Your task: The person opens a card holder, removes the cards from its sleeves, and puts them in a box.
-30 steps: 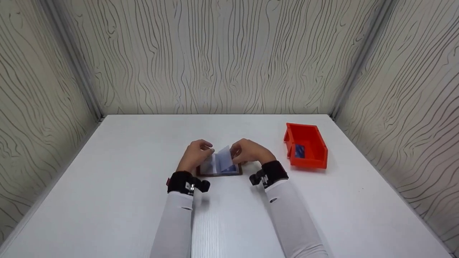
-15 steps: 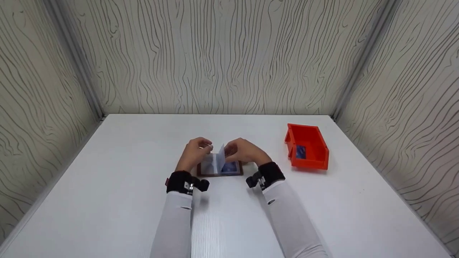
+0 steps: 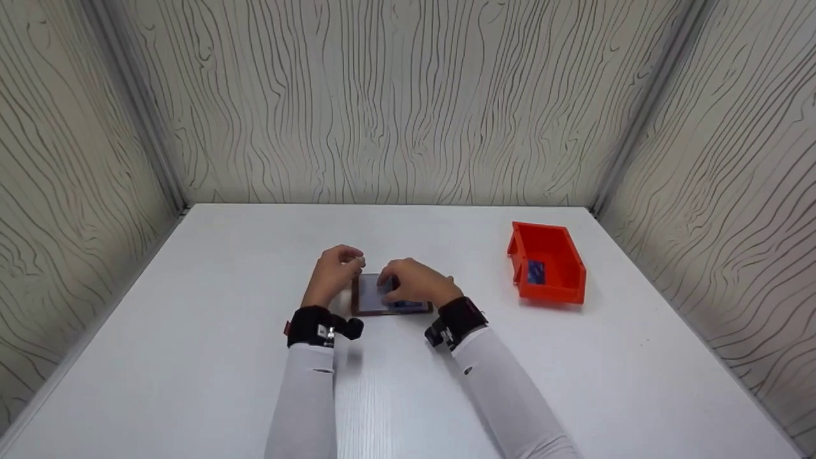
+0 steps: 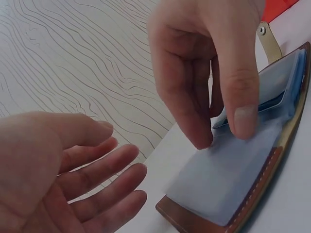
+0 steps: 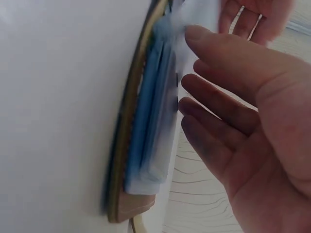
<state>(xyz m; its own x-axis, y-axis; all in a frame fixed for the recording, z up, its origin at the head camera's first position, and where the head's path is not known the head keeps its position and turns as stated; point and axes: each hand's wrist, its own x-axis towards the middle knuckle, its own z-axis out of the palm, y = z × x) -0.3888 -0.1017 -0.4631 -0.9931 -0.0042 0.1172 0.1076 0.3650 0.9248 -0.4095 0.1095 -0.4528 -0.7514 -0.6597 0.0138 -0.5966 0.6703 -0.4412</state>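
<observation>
A brown leather card holder [image 3: 358, 313] lies spread on the white table, with clear plastic sleeves [image 4: 218, 170] inside. Blue shows among the sleeves on its right half. My right hand [image 3: 414, 282] is over the middle of the holder, its fingertips at a sleeve lying on the left half; thumb and fingers stand apart in the left wrist view. Just left of the holder, my left hand [image 3: 331, 273] hovers with loosely bent fingers and nothing between them. In the head view my right hand hides part of the sleeves.
A red plastic bin [image 3: 548, 262] stands at the right of the table with a blue card [image 3: 535, 273] in it. A pale strap with a snap [image 4: 269, 43] extends from the holder's right side. Wood-grain panels [image 3: 395, 102] enclose the table at the back and sides.
The raised clear sleeve has turned over from right to left and now lies on the left half. My right hand has moved left with it; my left hand has drawn a little left.
</observation>
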